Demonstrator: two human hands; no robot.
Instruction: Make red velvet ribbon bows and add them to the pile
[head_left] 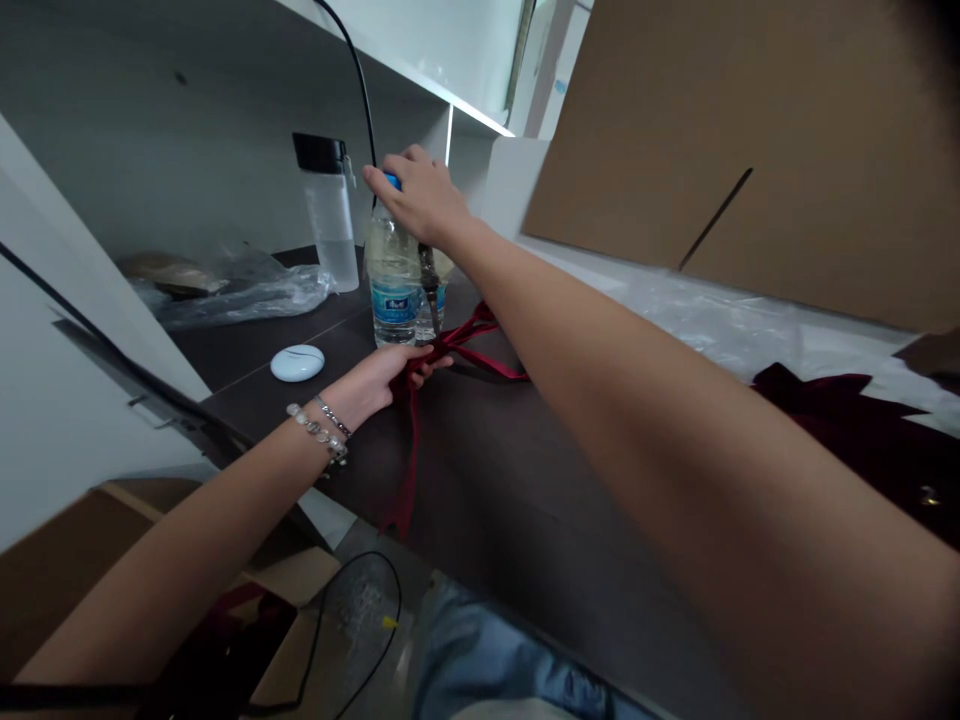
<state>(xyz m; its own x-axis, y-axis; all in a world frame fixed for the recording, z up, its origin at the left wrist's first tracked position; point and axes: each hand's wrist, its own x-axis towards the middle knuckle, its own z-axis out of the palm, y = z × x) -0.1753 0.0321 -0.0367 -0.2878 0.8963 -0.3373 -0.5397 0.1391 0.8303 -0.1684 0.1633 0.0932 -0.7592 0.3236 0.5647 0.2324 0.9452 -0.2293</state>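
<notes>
On the dark desk, my left hand (397,372) is closed around the knot of a dark red ribbon bow (480,355). One ribbon tail hangs down toward the desk edge, while the loops spread to the right. My right hand (424,190) reaches across and curls over the blue cap of a clear water bottle (394,295) with a blue label. A second bottle stands partly hidden behind it. Between the bottles and the bow runs a narrow dark brown piece (429,280), whose kind I cannot make out.
A tall clear bottle with a black lid (330,225), crumpled plastic bags (247,295) and a white oval object (298,363) are to the left. At right are a large cardboard panel (750,150) and dark red fabric (840,420). Below are an open carton (292,640) and a black cable (397,580).
</notes>
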